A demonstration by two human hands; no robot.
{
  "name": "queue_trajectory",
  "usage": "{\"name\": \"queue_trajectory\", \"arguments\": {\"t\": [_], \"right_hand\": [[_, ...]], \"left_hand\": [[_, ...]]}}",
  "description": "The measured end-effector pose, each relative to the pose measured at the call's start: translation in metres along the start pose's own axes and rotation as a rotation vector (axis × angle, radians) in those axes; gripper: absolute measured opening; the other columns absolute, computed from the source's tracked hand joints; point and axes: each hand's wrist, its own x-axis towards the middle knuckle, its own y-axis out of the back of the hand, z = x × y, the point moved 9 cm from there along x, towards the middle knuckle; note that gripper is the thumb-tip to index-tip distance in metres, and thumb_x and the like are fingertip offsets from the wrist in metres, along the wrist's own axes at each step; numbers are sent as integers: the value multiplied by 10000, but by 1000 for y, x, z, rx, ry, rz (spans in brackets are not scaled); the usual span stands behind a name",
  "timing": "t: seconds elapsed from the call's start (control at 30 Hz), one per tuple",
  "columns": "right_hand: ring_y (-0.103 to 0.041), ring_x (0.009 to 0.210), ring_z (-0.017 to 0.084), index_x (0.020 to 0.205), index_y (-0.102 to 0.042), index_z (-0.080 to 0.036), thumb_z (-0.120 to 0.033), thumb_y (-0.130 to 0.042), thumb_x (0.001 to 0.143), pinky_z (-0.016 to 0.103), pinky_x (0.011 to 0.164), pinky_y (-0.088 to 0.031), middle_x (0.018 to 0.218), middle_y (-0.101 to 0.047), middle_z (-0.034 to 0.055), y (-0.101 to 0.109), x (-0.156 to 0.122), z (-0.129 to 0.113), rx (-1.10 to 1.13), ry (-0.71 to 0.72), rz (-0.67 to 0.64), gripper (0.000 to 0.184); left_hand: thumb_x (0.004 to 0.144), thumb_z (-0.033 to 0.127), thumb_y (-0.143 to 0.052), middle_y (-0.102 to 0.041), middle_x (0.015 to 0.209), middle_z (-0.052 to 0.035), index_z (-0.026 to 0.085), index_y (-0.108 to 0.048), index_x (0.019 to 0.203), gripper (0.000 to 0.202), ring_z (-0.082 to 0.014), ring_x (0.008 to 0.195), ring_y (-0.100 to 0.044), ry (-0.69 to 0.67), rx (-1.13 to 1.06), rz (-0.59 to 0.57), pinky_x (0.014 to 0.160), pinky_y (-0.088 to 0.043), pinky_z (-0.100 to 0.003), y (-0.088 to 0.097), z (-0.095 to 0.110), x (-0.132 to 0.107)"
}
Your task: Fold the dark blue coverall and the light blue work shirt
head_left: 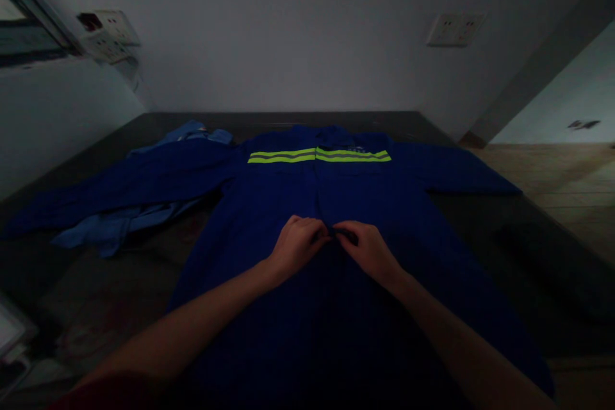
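A dark blue work jacket (pixel 269 205) lies spread out front side up, its collar away from me and both sleeves stretched to the sides. A yellow-green reflective stripe (pixel 283 156) with a grey middle line crosses its chest. At the front opening, below the stripe, my left hand (pixel 300 240) pinches the jacket's edge. My right hand (pixel 368 250) meets it there, fingers closed on the other side of the opening. The fingertips almost touch. Whether a button or another fastener lies between them is hidden by the fingers and the dim light.
The jacket rests on a dark flat surface (pixel 403 120) against a pale wall (pixel 288 32). Lighter blue cloth (pixel 115 224) lies partly under the left sleeve. A dark long object (pixel 552 262) is at the right. Wall sockets (pixel 456 30) are above, and tiled floor (pixel 567 173) shows at far right.
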Motion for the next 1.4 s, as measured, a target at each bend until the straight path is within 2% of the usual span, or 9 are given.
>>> {"name": "queue_trajectory", "arguments": {"t": [0.13,0.27,0.37,0.57,0.7,0.8,0.97,1.2,1.4], "right_hand": [[-674,922,215,1001,-699,-216,-107,-537,815,356,851,-505,999,-724,63,-1,0,-1,-50,0,3,270],[-668,949,246,1013,-701,-174,-95,-526,819,392,880,-494,1016,-716,100,-2,-2,-3,-130,-15,6,274],[-671,942,234,1011,-705,-195,-95,-527,817,386,881,-496,1009,-720,83,-2,-4,-6,-131,-4,14,281],[-678,854,221,1001,-712,-195,-122,-561,803,355,818,-508,954,-730,69,-3,-5,-2,2,-68,7,260],[-674,835,206,982,-716,-195,-267,-525,882,314,778,-502,910,-729,55,-8,-2,1,203,-72,-86,228],[-661,832,186,942,-716,-191,-315,-414,942,296,765,-493,892,-713,56,-4,2,4,277,-29,-88,326],[-652,840,179,912,-697,-185,-186,-563,842,296,771,-497,931,-691,60,7,4,7,261,10,30,152],[-650,789,162,806,-707,-194,-82,-618,788,274,724,-484,825,-698,33,5,10,-7,156,66,-21,144],[-624,757,159,748,-677,-175,-45,-646,766,274,708,-456,776,-668,26,3,14,-13,40,123,-23,135]], "left_hand": [[873,258,-596,-666,807,25,210,-585,846,56,-147,770,-614,-14,6,23,751,-358,-300,2,3,0],[869,215,-580,-656,804,17,202,-562,838,38,-149,762,-608,-18,16,39,744,-365,-297,4,6,0],[860,194,-574,-644,773,21,200,-548,801,65,-147,736,-602,-10,29,32,734,-367,-295,3,7,0],[852,190,-565,-647,760,23,200,-542,782,75,-148,715,-602,8,48,11,730,-370,-296,2,7,-1],[848,165,-555,-650,727,31,200,-559,780,76,-142,683,-604,29,21,12,725,-378,-284,0,2,-1],[847,187,-566,-658,713,36,206,-592,790,66,-133,654,-601,78,-46,9,670,-383,-255,-2,-7,0],[826,205,-605,-671,714,32,201,-644,799,47,-123,641,-607,144,-197,12,571,-379,-213,-2,-15,0],[793,168,-625,-715,772,20,191,-681,815,65,-136,711,-661,177,-368,47,637,-453,-210,2,-21,-3],[757,143,-629,-725,762,-5,173,-667,793,60,-158,735,-690,322,-661,10,651,-505,-223,-13,-37,-4]]}}
